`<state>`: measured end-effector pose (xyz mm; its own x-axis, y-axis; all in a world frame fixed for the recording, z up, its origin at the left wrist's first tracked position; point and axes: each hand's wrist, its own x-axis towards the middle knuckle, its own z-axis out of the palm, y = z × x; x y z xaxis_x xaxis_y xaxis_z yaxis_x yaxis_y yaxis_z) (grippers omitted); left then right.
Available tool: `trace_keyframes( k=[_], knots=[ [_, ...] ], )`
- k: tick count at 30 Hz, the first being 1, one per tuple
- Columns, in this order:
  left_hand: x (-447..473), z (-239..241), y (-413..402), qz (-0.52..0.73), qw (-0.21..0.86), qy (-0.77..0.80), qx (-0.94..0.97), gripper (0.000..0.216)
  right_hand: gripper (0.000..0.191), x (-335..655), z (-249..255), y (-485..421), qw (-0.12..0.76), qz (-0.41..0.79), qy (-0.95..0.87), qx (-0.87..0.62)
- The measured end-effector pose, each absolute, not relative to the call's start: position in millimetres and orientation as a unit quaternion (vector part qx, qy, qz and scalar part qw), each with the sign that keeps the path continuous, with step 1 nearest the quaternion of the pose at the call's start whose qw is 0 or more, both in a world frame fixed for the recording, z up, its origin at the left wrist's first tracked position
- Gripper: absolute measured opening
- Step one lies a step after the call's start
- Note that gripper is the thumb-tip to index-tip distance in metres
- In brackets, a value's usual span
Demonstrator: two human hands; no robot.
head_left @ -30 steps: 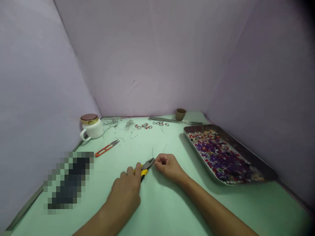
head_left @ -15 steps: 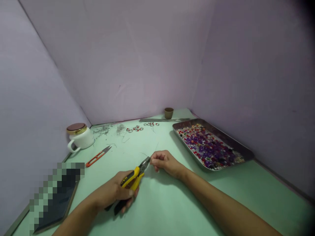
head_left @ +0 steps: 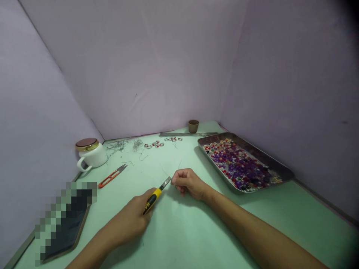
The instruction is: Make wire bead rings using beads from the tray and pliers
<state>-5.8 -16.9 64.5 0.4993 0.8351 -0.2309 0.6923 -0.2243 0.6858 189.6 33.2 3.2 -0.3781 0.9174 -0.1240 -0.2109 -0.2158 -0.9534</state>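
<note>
My left hand [head_left: 137,216] is wrapped round yellow-and-black pliers [head_left: 153,200], which are turned edge-on so only one handle shows. The metal jaws point up and right and meet the fingertips of my right hand [head_left: 186,182]. Between those pinched fingertips is a thin wire [head_left: 165,170]; its fine ends stick out above the fingers. Whatever else the right fingers hold is too small to make out. Farther back on the green table lie small rings of red and clear beads [head_left: 154,144].
At right stands a metal tray [head_left: 224,175] of mixed beads. Orange thread snips [head_left: 112,176], a lidded white mug [head_left: 94,156] and a phone [head_left: 70,224] are at left. Wire scraps [head_left: 119,145], straight wires [head_left: 185,134] and a brown cup [head_left: 193,126] lie near the back wall.
My left wrist has rolled, turning the pliers from flat-on to edge-on, with the jaws still at the right fingertips. The wire ends now stand more upright. My right hand has barely moved.
</note>
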Motion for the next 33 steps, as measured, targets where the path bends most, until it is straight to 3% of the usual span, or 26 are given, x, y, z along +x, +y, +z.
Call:
trace_keyframes(
  k=[5,14,24,33],
  knots=[
    [-5,58,-20,0.088,0.298,0.53,0.789,0.037,0.019,189,2,33,0.418,0.69,-0.469,-0.358],
    [-10,66,-11,0.086,0.464,0.467,0.748,0.011,0.014,186,5,31,0.438,0.651,-0.481,-0.391],
    [-7,63,-13,0.107,0.422,0.496,0.751,0.023,0.014,179,3,28,0.448,0.559,-0.526,-0.458],
    [-11,66,-11,0.096,0.515,0.468,0.712,0.007,0.017,188,5,31,0.418,0.665,-0.489,-0.38]
  ],
)
